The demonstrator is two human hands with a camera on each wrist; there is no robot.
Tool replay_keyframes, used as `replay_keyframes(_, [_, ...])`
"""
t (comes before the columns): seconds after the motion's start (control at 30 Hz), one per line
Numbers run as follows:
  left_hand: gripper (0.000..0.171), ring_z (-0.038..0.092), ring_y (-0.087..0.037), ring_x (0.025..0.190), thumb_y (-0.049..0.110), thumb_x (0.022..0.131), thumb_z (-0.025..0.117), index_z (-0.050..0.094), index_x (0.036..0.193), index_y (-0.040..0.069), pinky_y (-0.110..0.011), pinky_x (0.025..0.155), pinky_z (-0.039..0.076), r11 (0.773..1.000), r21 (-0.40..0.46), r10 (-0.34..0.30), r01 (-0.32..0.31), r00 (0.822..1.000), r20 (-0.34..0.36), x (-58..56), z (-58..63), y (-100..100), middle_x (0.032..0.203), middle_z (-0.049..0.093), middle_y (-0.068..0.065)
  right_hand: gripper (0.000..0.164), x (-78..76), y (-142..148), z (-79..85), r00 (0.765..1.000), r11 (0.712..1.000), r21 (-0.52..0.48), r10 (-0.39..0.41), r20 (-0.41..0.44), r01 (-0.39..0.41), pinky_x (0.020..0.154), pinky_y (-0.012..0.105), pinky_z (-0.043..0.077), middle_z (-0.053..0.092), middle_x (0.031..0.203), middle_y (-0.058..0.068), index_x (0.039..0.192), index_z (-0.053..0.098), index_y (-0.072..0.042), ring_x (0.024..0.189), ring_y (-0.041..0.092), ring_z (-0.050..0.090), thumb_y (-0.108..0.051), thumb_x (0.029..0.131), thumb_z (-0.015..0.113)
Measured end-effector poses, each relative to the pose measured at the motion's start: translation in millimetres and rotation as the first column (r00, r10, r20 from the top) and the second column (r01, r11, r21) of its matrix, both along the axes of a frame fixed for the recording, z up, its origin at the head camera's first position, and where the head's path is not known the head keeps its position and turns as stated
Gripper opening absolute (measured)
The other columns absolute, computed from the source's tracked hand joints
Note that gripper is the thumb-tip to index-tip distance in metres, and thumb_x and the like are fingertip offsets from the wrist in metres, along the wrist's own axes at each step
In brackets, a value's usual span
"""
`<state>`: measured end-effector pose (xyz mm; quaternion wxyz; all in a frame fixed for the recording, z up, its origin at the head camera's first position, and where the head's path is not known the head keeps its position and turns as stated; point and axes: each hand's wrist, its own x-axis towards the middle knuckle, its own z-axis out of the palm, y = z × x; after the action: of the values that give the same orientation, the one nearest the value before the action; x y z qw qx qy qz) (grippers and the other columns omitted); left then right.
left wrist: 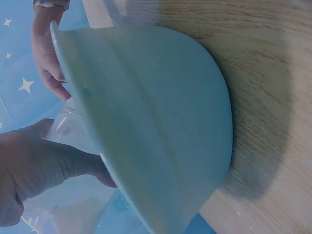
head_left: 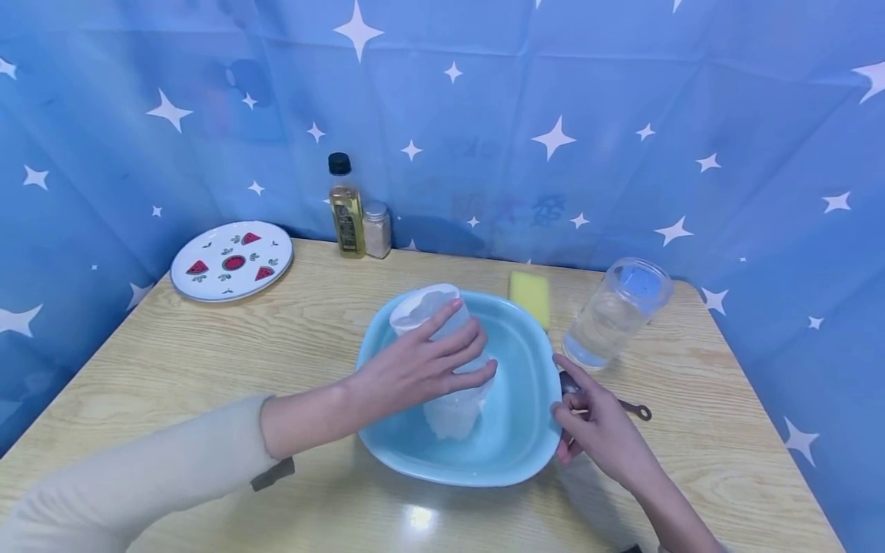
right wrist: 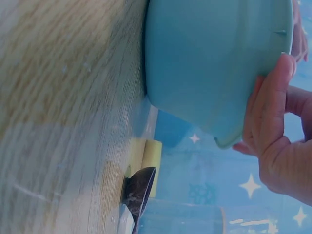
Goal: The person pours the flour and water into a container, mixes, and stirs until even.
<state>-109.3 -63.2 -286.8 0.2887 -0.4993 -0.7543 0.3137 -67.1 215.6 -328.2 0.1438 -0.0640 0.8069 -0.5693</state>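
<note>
A light blue basin stands on the table in the head view. Over its inside, my left hand grips a clear plastic container, tilted with one round end up and to the left. White material lies below its lower end, inside the basin. In the left wrist view, the left thumb lies along the container, close to the basin's rim. My right hand pinches the basin's right rim, fingers against the outer wall in the right wrist view.
A dark metal ladle lies partly behind the right hand. A clear jar of liquid and a yellow sponge stand past the basin. Farther left are an oil bottle, a small shaker jar and a watermelon-patterned plate.
</note>
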Motion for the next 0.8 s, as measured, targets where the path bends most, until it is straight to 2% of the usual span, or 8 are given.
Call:
replay_keyframes(0.3, [0.070, 0.027, -0.030, 0.130, 0.016, 0.085, 0.065, 0.026, 0.142, 0.023, -0.054, 0.109, 0.005, 0.998, -0.055, -0.022, 0.020, 0.999, -0.026, 1.5, 2.2, 3.4, 0.141, 0.036, -0.011, 0.067, 0.2, -1.6, 1.3, 1.000, 1.000, 0.009, -0.002, 0.000, 0.002, 0.048, 0.040, 0.054, 0.052, 0.072, 0.016, 0.149, 0.016, -0.006, 0.049, 0.027, 0.059, -0.003, 0.092, 0.051])
replay_keyframes(0.6, [0.071, 0.023, -0.030, 0.133, 0.022, 0.085, 0.066, 0.025, 0.143, 0.024, -0.054, 0.110, 0.004, 0.989, -0.144, -0.041, 0.033, 0.998, -0.057, 7.3, 2.5, 9.1, 0.143, 0.032, -0.010, 0.066, -0.2, -1.0, 1.3, 1.000, 1.000, 0.019, 0.003, -0.001, -0.003, 0.049, 0.040, 0.054, 0.053, 0.073, 0.016, 0.149, 0.016, -0.007, 0.050, 0.027, 0.059, -0.004, 0.093, 0.051])
replay_keyframes(0.8, [0.074, 0.022, -0.030, 0.133, 0.025, 0.084, 0.067, 0.024, 0.144, 0.024, -0.055, 0.109, 0.004, 0.986, -0.164, -0.044, 0.033, 0.997, -0.063, 9.0, 4.3, 10.0, 0.144, 0.030, -0.010, 0.066, -0.2, -0.5, 1.4, 1.000, 1.000, 0.018, 0.005, -0.005, -0.004, 0.049, 0.040, 0.054, 0.052, 0.073, 0.016, 0.149, 0.016, -0.007, 0.050, 0.027, 0.059, -0.003, 0.093, 0.051])
